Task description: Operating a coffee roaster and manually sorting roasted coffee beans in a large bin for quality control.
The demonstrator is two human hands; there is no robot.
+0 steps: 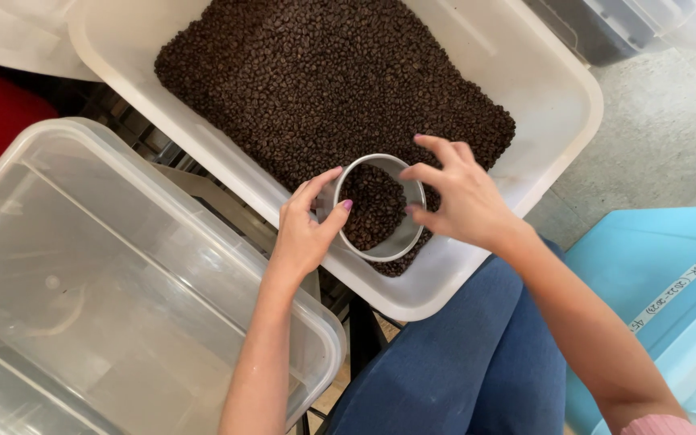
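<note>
White bin cut off at 12 o'clock edge. Clear tub ran off 9 and 6 o'clock edges. Right hand hid cup rim at 3 o'clock. Blue lid label handwriting too small.
</note>
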